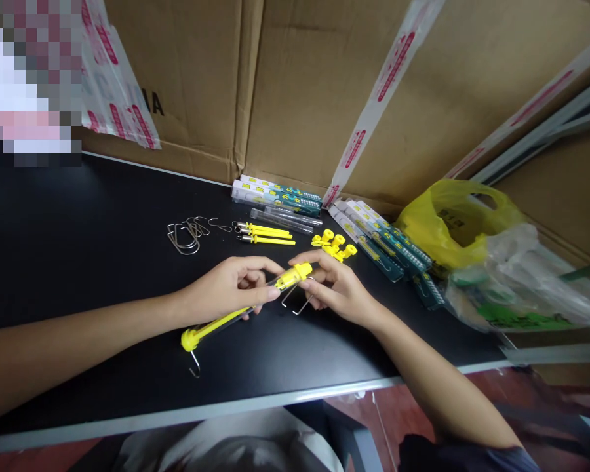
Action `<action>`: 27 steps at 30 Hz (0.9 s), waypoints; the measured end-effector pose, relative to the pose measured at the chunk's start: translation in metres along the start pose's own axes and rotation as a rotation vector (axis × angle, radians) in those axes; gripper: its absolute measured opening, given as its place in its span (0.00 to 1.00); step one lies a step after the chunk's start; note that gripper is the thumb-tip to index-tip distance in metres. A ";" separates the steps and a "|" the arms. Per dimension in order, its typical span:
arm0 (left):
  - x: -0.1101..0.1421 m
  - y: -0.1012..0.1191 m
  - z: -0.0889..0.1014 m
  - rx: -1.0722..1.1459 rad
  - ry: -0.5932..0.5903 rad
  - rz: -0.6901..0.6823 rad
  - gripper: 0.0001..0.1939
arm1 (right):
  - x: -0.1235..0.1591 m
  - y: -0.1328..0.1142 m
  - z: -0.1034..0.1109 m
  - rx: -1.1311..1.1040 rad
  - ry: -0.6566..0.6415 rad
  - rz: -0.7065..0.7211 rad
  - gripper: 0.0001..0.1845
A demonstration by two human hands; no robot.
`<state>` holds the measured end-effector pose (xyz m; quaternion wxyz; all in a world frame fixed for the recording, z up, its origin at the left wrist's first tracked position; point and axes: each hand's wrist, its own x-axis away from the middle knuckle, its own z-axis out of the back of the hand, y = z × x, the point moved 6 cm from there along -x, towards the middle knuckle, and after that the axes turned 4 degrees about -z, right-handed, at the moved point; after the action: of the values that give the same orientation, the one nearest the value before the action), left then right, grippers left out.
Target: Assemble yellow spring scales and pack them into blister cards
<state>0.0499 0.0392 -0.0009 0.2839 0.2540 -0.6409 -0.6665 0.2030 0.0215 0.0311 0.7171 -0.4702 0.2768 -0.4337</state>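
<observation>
My left hand (246, 285) is closed around the clear tube of a yellow spring scale (216, 328), which lies slanted above the black table. Its lower end has a yellow cap with a small metal hook (195, 364). At the upper end is a yellow cap (299, 270). My right hand (337, 288) pinches a bent wire handle (302, 303) close to that cap, its fingers touching the cap. Whether the wire is seated in the cap I cannot tell. Behind my hands lie several yellow rods with springs (268, 233) and several loose yellow caps (337, 246).
Loose wire handles (184, 236) lie in a heap at the left. Clear tubes (288, 219) and printed boxes (275, 195) lie at the back, with more boxes (383, 239) at right. A yellow plastic bag (442, 223) and a clear bag (511, 275) stand beside them. Cardboard (305, 98) walls the back.
</observation>
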 end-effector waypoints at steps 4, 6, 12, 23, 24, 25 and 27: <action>0.000 -0.001 -0.001 0.003 -0.012 0.012 0.18 | 0.000 0.000 0.000 -0.004 -0.010 0.003 0.15; 0.000 0.000 0.000 0.000 -0.012 0.012 0.19 | 0.000 0.000 0.000 -0.006 -0.013 0.004 0.15; 0.001 0.000 0.000 -0.015 -0.012 0.014 0.19 | 0.000 0.001 0.000 -0.007 -0.017 0.010 0.14; 0.002 -0.001 -0.001 -0.021 -0.033 0.014 0.19 | -0.001 0.004 0.002 0.004 -0.011 0.031 0.14; 0.002 -0.001 -0.001 -0.022 -0.036 0.014 0.19 | -0.001 0.004 0.002 0.001 -0.013 0.029 0.14; 0.002 -0.001 -0.001 -0.023 -0.036 0.015 0.19 | 0.000 0.004 0.002 -0.003 -0.017 0.023 0.14; 0.002 0.000 -0.001 -0.024 -0.027 0.016 0.19 | 0.000 0.004 0.002 -0.020 -0.032 0.007 0.16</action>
<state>0.0492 0.0371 -0.0012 0.2836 0.2365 -0.6387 -0.6750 0.2058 0.0228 0.0284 0.7182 -0.4832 0.2713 -0.4210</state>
